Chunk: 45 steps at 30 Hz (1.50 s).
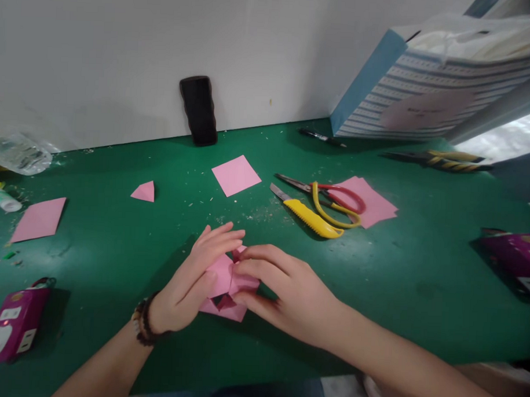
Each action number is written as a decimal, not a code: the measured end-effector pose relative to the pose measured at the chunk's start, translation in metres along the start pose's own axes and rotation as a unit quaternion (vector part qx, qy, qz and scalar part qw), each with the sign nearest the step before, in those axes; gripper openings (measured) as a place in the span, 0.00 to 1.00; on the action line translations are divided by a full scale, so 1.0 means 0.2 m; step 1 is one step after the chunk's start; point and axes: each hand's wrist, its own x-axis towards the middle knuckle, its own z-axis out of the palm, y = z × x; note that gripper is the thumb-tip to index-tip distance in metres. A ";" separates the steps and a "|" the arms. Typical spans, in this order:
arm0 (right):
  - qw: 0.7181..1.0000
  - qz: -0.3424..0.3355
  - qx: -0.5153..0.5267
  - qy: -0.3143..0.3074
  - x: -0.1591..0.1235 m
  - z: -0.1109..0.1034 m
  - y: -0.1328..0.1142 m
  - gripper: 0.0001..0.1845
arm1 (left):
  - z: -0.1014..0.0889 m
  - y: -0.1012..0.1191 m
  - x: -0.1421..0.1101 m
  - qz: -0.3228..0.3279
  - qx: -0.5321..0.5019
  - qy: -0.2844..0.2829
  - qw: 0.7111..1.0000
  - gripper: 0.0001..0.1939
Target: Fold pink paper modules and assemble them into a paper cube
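A partly folded pink paper piece (224, 288) lies on the green table (115, 245) near the front edge. My left hand (192, 280), with a bead bracelet at the wrist, rests its fingers on the paper's left side. My right hand (283, 289) pinches the paper's right side with thumb and fingers. Both hands cover much of the folds.
Pink paper squares lie at the left (39, 218), centre (236, 175) and right (371, 202), plus a small folded triangle (144, 192). Scissors (330, 202) and a yellow utility knife (310, 217) sit right of centre. Also here: a black phone (199, 110), a striped bag (429, 88), magenta boxes (12, 326) (515, 259).
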 end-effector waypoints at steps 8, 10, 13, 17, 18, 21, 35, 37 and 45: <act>0.996 0.078 0.027 -0.020 0.02 -0.06 0.01 0.13 | 0.00 -0.01 0.00 -0.028 -0.049 0.070 0.996 0.23; 0.993 0.110 0.043 -0.020 0.02 -0.07 0.02 0.11 | 0.00 -0.02 0.00 -0.048 -0.064 0.100 0.992 0.20; 0.989 0.132 0.060 -0.011 0.03 -0.04 0.03 0.12 | 0.02 -0.02 0.00 -0.083 -0.068 0.133 0.985 0.17; 0.991 0.125 0.040 0.019 0.05 0.00 0.03 0.16 | 0.06 0.00 0.00 -0.124 -0.065 0.145 0.979 0.12; 0.991 0.124 0.036 0.021 0.05 0.01 0.03 0.15 | 0.07 0.00 0.00 -0.128 -0.065 0.140 0.980 0.11; 0.991 0.129 0.043 0.019 0.07 0.02 0.04 0.09 | 0.09 0.01 0.00 -0.133 -0.056 0.134 0.980 0.11; 0.984 0.163 0.070 0.025 0.10 0.03 0.06 0.03 | 0.11 0.00 0.02 -0.140 -0.037 0.186 0.972 0.08; 0.983 0.163 0.075 0.027 0.10 0.04 0.06 0.03 | 0.11 0.00 0.02 -0.135 -0.035 0.191 0.972 0.07; 0.974 0.203 0.099 0.024 0.13 0.06 0.06 0.04 | 0.12 -0.01 0.02 -0.143 -0.050 0.195 0.969 0.06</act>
